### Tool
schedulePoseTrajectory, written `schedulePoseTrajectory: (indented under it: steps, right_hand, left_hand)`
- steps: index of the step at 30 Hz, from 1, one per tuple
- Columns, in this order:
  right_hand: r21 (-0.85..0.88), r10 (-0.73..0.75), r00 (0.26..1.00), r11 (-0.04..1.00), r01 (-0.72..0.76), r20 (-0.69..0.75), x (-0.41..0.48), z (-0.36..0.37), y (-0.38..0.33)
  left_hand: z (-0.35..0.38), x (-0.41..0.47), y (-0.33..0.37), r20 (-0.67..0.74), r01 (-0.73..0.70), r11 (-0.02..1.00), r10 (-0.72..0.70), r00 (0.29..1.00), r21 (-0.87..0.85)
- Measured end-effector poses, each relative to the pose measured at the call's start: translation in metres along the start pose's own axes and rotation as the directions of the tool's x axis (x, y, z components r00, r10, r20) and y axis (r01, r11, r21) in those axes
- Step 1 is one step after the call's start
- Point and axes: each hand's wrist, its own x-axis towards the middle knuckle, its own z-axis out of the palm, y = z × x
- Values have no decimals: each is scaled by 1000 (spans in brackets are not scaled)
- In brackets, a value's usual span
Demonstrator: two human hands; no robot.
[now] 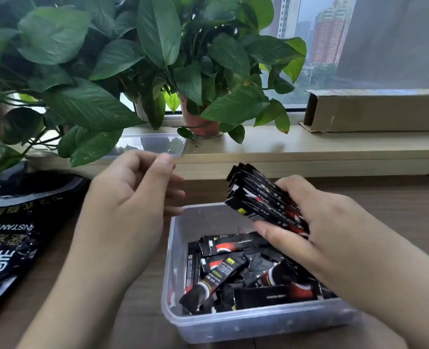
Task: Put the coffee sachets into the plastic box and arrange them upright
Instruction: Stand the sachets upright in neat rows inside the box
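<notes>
A bundle of coffee sachets (256, 197) is clasped in the grip of the right hand (316, 222) over the plastic box (233, 323) at 1 o'clock. Inside, loose sachets (233, 273) are heaped flat. The left hand (132, 197) is held loosely curled, empty, past the 10 o'clock rim. Open counter (384, 197) is seen at 3 o'clock.

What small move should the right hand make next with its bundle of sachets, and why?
Probably lower the bundle in the right hand into the far left part of the plastic box, standing on end. That part looks bare, while the loose sachets lie flat in a heap nearer.
</notes>
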Motion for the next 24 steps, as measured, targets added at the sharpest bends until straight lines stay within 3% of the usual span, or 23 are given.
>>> schedulePoseTrajectory:
  steps: [2,4,7,9,12,16,24]
  right_hand:
    - [-59,-4,994,998,-3,-112,3,-10,21]
    - [-35,-1,993,999,-3,-118,0,-12,26]
    - [27,12,986,1000,-7,-167,1,-18,40]
    - [47,36,985,998,-28,-169,-1,-19,43]
    - [62,60,983,997,-50,-173,-2,-20,47]
    - [102,68,982,993,-51,-178,-2,-21,55]
    - [157,68,991,986,-49,-119,3,-17,71]
  left_hand:
    - [-7,0,-1,55,-69,987,61,997,143]
    - [-8,-6,6,247,-126,920,33,968,372]
    - [1,-7,20,516,-334,559,-204,832,759]
    - [13,-4,27,581,-467,353,-392,713,811]
    - [38,-2,30,601,-629,157,-531,597,762]
    - [62,-4,16,604,-682,142,-614,508,717]
    - [60,7,-3,581,-640,153,-610,538,753]
